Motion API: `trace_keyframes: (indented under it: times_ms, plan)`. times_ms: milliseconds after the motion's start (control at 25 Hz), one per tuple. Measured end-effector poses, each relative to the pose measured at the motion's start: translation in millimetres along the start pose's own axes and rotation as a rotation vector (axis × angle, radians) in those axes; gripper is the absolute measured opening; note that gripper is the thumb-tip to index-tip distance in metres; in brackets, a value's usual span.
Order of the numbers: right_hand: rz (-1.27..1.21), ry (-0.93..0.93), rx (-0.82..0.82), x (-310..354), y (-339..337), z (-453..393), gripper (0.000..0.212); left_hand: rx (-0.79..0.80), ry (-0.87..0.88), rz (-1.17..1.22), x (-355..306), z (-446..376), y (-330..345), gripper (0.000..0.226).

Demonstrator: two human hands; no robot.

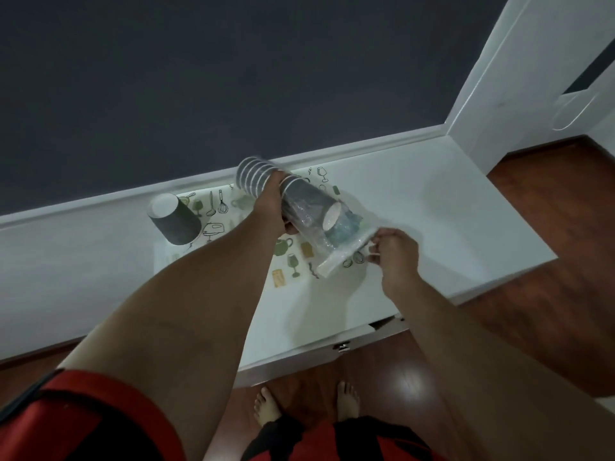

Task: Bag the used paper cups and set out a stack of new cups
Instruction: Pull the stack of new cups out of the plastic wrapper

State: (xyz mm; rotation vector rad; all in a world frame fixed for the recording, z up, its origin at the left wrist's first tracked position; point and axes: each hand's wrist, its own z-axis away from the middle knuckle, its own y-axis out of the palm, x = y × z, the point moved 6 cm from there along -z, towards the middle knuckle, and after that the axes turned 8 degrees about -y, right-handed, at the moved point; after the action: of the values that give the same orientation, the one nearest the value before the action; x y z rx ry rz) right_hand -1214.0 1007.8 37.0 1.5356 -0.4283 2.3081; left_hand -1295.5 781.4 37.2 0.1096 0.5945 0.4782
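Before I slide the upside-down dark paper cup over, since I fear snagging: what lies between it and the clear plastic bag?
Head view: the left forearm crosses above the patterned mat.

My left hand [278, 207] is covering the middle of the stack of cups [266, 184], so I am not seeing how many cups are sitting there, and the rims above my hand are blurring. The clear plastic bag [327, 241] is hiding part of the patterned mat [233, 214] beneath it, and something bluish inside the bag is staying unreadable to me.
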Motion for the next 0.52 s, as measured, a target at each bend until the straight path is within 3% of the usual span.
trace_keyframes:
  times_ms: [120,320,440,520]
  plan:
    - [0.019,-0.083,0.038,2,-15,1,0.030,-0.088,0.066,0.095,6,-1,20,0.081]
    - [-0.416,0.045,-0.015,21,-35,-15,0.029,-0.303,0.205,0.158,17,15,45,0.082]
    - [-0.504,0.168,0.172,15,-24,-14,0.030,-0.346,0.256,0.277,17,16,46,0.085]
    - [-0.550,0.232,0.331,9,-12,-12,0.027,-0.276,0.280,0.264,16,16,50,0.089]
